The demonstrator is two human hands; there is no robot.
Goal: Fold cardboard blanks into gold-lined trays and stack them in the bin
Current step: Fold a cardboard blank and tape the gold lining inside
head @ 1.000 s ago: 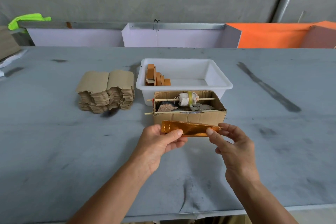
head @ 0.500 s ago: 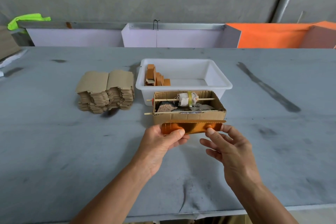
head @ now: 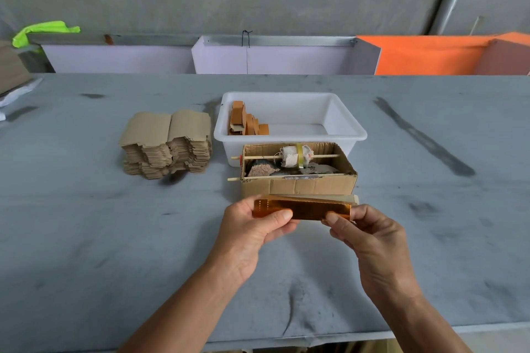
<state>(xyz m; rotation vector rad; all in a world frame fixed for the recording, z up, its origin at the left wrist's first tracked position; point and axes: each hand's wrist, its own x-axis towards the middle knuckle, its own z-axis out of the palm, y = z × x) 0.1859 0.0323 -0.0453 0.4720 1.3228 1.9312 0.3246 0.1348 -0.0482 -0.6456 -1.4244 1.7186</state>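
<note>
A gold-lined cardboard blank (head: 307, 208) is held just above the table, partly folded, its shiny gold side toward me. My left hand (head: 252, 226) pinches its left end with thumb on top. My right hand (head: 370, 235) pinches its right end. A stack of flat brown blanks (head: 167, 144) lies to the left. The white plastic bin (head: 341, 120) stands behind, with several folded trays (head: 246, 122) leaning at its left end.
A small open cardboard box (head: 298, 185) with sticks, a cloth roll and scraps sits between the bin and my hands. White and orange panels line the far table edge. A green cloth (head: 43, 31) lies at the back left.
The blank has dropped slightly and turned so more of its gold face shows. Both hands shifted a little along its ends while keeping hold.
</note>
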